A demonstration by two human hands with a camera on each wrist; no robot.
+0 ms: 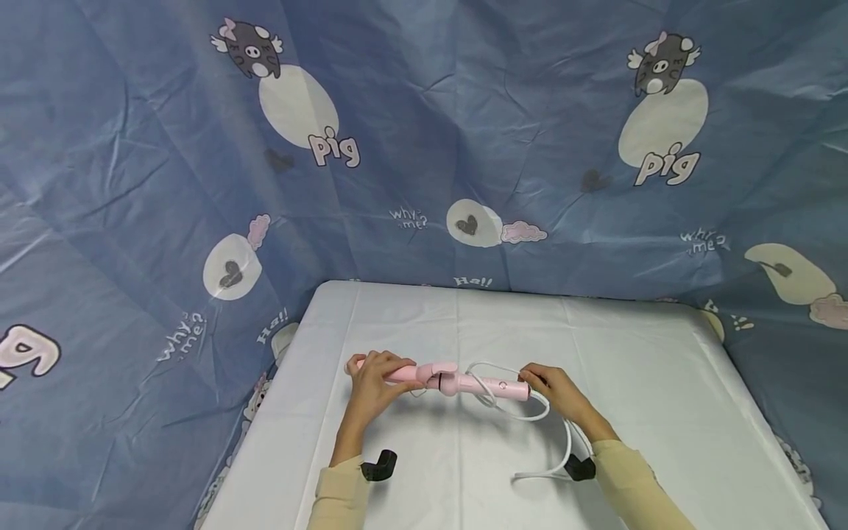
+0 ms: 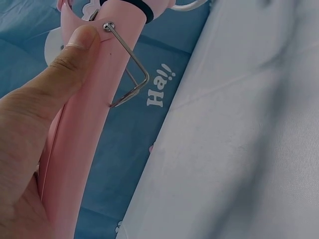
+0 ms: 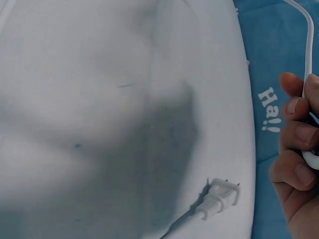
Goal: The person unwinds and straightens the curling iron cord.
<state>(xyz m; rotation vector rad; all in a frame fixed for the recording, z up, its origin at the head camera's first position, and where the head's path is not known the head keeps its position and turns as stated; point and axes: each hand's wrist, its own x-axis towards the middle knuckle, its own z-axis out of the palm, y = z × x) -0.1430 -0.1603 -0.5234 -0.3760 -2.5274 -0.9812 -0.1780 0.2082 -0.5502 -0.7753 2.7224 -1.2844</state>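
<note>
A pink curling iron point(image 1: 514, 391) is held level above the white table, its handle toward the right. My left hand point(image 1: 372, 386) grips the barrel, thumb point(image 2: 82, 45) lying along it near the clamp lever. A bent wire stand point(image 2: 134, 57) sticks out from the iron in the left wrist view. Past the handle end, my right hand point(image 1: 559, 394) holds the white cord point(image 3: 309, 42) in curled fingers point(image 3: 305, 132). Loops of cord hang about the handle, and more trails below the right hand. The white plug point(image 3: 217, 199) shows over the table in the right wrist view.
The white-covered table point(image 1: 457, 316) has rounded far corners. A blue printed cloth point(image 1: 424, 147) hangs behind it and along the sides. Black wrist mounts point(image 1: 380, 466) sit at both sleeves.
</note>
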